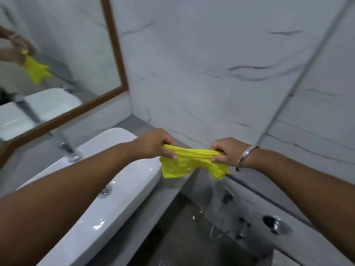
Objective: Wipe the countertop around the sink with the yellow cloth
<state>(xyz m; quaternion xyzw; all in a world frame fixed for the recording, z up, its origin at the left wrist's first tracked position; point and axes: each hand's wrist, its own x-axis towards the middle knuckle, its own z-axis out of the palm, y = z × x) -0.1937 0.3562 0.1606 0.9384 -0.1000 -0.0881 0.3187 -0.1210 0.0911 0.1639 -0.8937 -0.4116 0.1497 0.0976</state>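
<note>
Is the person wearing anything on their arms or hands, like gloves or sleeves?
No gloves and no sleeves show: both forearms are bare right up to the picture's edge. The left hand wears nothing. The right hand has a plain silver metal bangle around its wrist. No rings can be made out.
</note>
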